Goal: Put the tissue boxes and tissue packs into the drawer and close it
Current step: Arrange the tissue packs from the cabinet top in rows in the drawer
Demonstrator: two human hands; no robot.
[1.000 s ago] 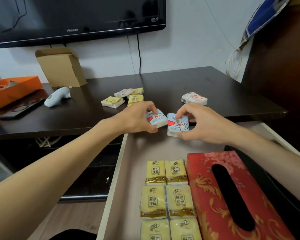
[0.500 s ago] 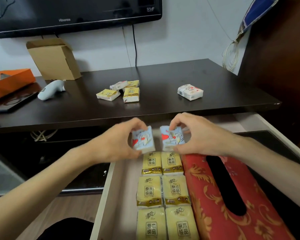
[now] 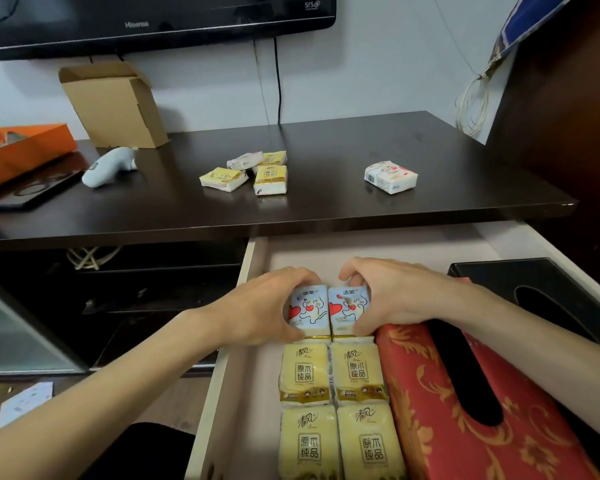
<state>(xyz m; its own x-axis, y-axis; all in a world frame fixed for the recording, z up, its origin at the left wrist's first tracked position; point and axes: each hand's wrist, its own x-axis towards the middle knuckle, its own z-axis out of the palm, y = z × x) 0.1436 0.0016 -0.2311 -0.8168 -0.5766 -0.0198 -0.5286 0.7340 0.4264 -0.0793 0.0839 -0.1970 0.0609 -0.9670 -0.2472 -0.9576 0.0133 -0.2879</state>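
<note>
Blue packs: one in my left hand [image 3: 260,308], one in my right hand [image 3: 392,292], pinched, touching, over the yellow packs [image 3: 333,375] in the drawer [image 3: 222,375].
Method: lower level, flush against the row, then release.
Remaining: packs [image 3: 246,173] on top.

Both forearms bare, reaching forward and inward from the lower corners, wrists nearly meeting at the middle. Left hand [image 3: 262,308] palm turned right, thumb low and near, fingers curled over the far top edge of a small tissue pack [image 3: 308,308], pinching it. Right hand [image 3: 394,294] mirrored, palm turned left, fingers hooked over the top of a second tissue pack [image 3: 347,308], thumb at its near corner. Knuckles raised, fingertips of the two hands close but apart.
</note>
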